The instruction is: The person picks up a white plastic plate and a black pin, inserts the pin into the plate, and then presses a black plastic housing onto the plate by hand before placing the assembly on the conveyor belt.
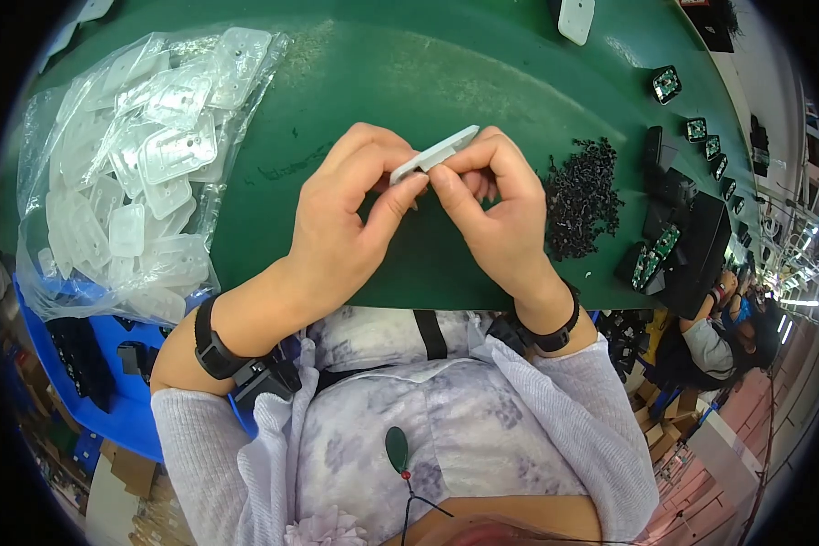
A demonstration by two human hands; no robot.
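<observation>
Both hands meet over the middle of the green counter, holding one small white plastic plate between them. The plate is flat, pale and roughly rectangular with rounded corners; it is seen nearly edge-on, tilted so its right end rises higher than its left. The left hand has its fingers closed narrow, thumb tip pressed at the plate's lower left end. The right hand has its fingers curled tight over the plate's upper right part, thumb meeting the left thumb just below it. The plate is lifted clear of the counter.

Toward the counter's left edge lies a clear plastic bag filled with many similar pale plates. Just right of the right hand sits a heap of small black parts. Along the right edge stand black housings with green circuit boards.
</observation>
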